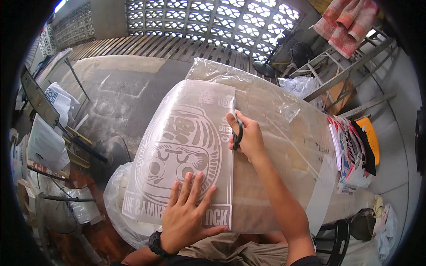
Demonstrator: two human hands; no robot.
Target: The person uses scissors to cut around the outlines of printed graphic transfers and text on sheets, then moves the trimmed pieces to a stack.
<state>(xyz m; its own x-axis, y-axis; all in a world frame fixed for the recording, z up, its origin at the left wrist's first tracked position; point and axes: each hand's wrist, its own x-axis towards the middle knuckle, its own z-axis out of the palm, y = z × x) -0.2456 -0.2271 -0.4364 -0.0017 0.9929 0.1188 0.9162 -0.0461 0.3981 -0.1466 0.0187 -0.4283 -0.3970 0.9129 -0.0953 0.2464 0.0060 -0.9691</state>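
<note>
A large, pale translucent sheet [146, 133] with a white round doll design and mirrored lettering lies over the plastic-covered table. My left hand [188, 208], with a black watch at its wrist, presses flat on the sheet's near part, fingers spread. At the sheet's right edge, my right hand [249, 137] grips black-handled scissors [238, 135], with fingers and thumb around the handles. I cannot make out their blades. Clear plastic [275, 106] covers the brown tabletop beneath and to the right of the sheet.
To the right, a stack of printed sheets [348, 153] stands beside a yellow plastic piece [369, 137]. A metal ladder [339, 71] with a red checked cloth [346, 24] is behind. Fans [301, 54] stand by the block wall. White bags [46, 137] hang left; crumpled plastic [122, 208] droops near left.
</note>
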